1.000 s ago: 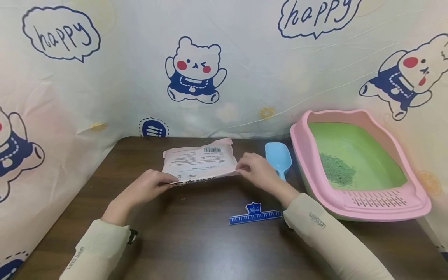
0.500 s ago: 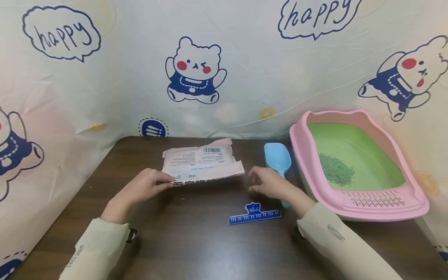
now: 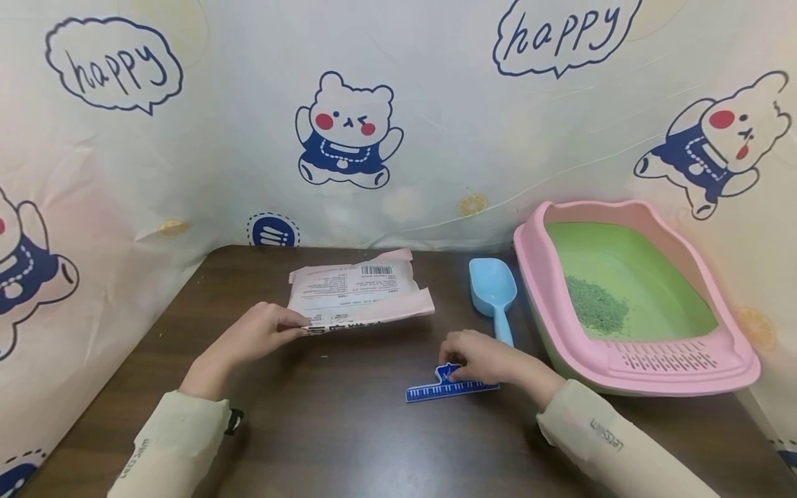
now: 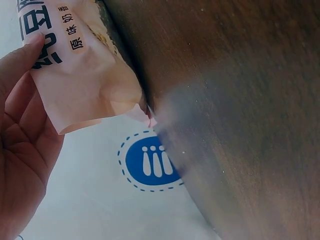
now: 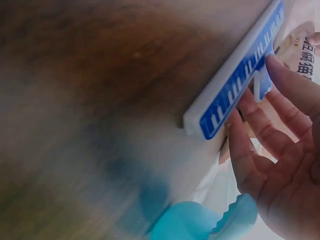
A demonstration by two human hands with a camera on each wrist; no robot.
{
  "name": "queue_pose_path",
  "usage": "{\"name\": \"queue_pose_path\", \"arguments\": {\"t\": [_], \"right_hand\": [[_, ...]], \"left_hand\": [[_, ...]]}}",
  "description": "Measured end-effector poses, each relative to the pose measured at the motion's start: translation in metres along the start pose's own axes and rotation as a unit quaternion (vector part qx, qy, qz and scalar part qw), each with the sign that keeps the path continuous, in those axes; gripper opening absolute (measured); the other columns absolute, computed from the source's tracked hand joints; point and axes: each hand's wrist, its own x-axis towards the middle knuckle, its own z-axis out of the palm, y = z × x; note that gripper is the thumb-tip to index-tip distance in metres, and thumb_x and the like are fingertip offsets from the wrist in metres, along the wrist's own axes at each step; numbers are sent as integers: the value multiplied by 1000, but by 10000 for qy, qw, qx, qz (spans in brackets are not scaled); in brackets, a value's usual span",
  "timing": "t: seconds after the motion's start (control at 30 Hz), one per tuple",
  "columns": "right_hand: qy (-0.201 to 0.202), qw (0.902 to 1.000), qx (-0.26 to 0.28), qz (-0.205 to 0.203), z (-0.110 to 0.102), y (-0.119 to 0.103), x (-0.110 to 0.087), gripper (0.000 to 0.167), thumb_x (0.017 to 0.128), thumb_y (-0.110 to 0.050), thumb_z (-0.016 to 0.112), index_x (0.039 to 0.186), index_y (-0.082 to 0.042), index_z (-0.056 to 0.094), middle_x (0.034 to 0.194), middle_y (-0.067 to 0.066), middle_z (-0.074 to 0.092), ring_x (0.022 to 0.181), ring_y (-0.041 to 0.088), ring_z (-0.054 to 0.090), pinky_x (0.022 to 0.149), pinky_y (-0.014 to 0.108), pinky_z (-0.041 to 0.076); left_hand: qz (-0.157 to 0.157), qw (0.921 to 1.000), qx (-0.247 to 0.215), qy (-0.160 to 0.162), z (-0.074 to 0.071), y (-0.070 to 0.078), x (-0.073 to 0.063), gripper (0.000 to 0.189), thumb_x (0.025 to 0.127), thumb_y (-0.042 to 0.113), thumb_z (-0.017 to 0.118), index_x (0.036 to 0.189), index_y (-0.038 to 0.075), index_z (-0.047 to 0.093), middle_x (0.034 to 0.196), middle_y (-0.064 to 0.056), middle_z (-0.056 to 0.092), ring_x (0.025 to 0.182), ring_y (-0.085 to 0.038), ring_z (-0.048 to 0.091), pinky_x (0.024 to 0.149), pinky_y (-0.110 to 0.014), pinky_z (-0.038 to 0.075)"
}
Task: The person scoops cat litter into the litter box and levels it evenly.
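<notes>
A pale pink printed bag lies toward the back of the table, its near edge folded over. My left hand pinches the left end of that fold, with the thumb on the black lettering of the bag in the left wrist view. At the right, my right hand has its thumb and fingers at the handle of a blue sealing clip with a piano-key pattern. The right wrist view shows the thumb against the clip's handle and the fingers on its other side.
A light blue scoop lies behind my right hand. To its right stands a pink-rimmed green litter box with a small heap of green granules. A printed cloth hangs behind the table.
My right hand has let go of the bag's right end and moved down and right to the sealing clip, taking its handle. The left hand stays on the fold.
</notes>
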Motion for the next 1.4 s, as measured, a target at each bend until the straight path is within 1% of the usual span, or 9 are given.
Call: {"name": "queue_pose_path", "arguments": {"t": [0.23,0.33,0.47,0.53,0.63,0.77,0.87,1.07,1.4], "right_hand": [[-98,9994,309,-101,0,0,-1,11,87,-15,75,87,-20,66,81,-9,63,78,10,57,74,26,53],[-8,9989,435,-167,0,-2,-2,12,87,-13,75,92,-18,65,84,-8,65,78,10,58,73,26,53],[373,9977,505,-245,-1,-6,-6,28,86,-12,76,112,-13,66,99,-2,69,86,11,60,81,30,57],[621,9964,475,-333,-3,-10,-10,34,85,-10,77,118,-9,65,104,1,69,89,12,61,83,32,57],[973,9930,430,-506,-7,-15,-15,31,85,-8,77,115,-6,68,103,2,69,90,13,61,84,32,57],[1414,9870,426,-627,-13,-19,-19,26,84,-5,77,108,-8,70,96,-1,68,86,11,62,81,31,57],[1881,9792,307,-700,-16,-22,-22,26,82,-3,78,106,-9,71,93,-1,67,87,13,65,81,34,58],[2843,9547,-297,-825,-20,-23,-25,27,76,0,82,100,-10,72,88,-2,66,88,16,67,78,35,58],[3743,9154,-1009,-1084,-24,-15,-23,27,70,8,82,91,-8,73,84,0,68,85,19,66,71,34,57]], "left_hand": [[-53,10000,-23,-40,2,-1,-2,14,87,10,74,99,11,81,91,-1,76,74,-12,59,62,-22,47],[-73,10000,-42,-43,3,-2,-2,14,87,10,74,99,11,81,91,-1,76,74,-12,59,62,-22,47],[-60,10000,-36,-15,3,-2,-2,13,88,10,74,99,11,81,91,-1,76,74,-12,58,63,-22,48],[-47,10000,-30,8,3,-2,-2,13,88,10,74,99,11,81,91,-1,76,73,-12,58,63,-22,48],[-39,10000,-10,45,2,-2,-2,13,88,11,74,98,11,81,91,-1,77,73,-11,59,64,-22,49],[-44,10000,-10,76,3,-3,-2,13,88,11,74,99,12,81,92,-1,77,74,-11,60,66,-23,51],[-37,10000,-18,68,3,-3,-3,13,88,11,74,99,12,81,93,-1,77,75,-11,60,68,-24,53],[-23,10000,-27,56,3,-3,-3,13,88,11,73,98,13,81,93,0,77,75,-10,60,69,-24,53],[-83,9999,-103,53,4,-4,-3,14,88,10,74,99,13,81,93,-1,77,75,-12,60,66,-23,51]]}}
